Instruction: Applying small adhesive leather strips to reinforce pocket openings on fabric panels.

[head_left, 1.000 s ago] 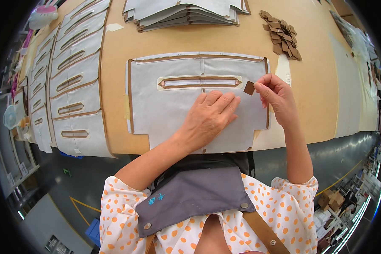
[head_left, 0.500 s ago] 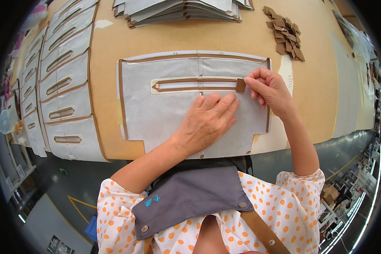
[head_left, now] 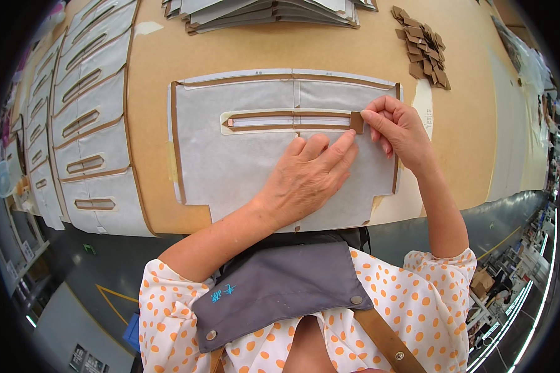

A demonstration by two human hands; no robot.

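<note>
A grey fabric panel [head_left: 242, 168] with brown edging lies flat before me. Across its upper half runs a long slot [head_left: 280, 120] framed in brown strips. At the slot's right end sits a small brown rectangular patch [head_left: 357, 122]. My right hand [head_left: 399, 130] pinches the patch's right edge between thumb and forefinger. My left hand [head_left: 308, 177] rests palm down on the panel below the slot, fingers stretched out, its index fingertip at the patch's lower left corner. The patch's underside is hidden.
Two columns of overlapping slotted panels [head_left: 99, 146] lie along the left. A stack of grey panels [head_left: 274, 15] stands at the far side. Loose brown patches [head_left: 424, 53] are heaped at the far right. The table's near edge runs just in front of my body.
My left index fingertip has moved slightly up and right onto the brown patch's corner. The right hand keeps its pinch at the patch. The whole view has shifted a little.
</note>
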